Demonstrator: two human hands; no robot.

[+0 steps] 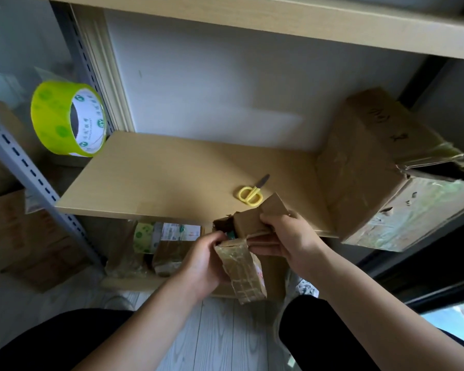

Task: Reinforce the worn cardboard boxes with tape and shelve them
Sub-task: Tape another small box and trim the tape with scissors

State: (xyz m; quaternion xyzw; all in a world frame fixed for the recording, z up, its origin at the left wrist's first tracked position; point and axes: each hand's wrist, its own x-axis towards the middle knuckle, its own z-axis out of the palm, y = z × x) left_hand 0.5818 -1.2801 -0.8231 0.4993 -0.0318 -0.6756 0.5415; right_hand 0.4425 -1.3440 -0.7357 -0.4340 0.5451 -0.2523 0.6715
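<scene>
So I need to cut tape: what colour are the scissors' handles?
Yellow handles on the small scissors lying on the wooden shelf, head view.

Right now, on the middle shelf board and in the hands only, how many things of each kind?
Tape roll: 1
Scissors: 1
Cardboard boxes: 2, large box on the board, small box held by left hand and right hand
Total: 4

Head view, steep downward, close over shelf.
</scene>
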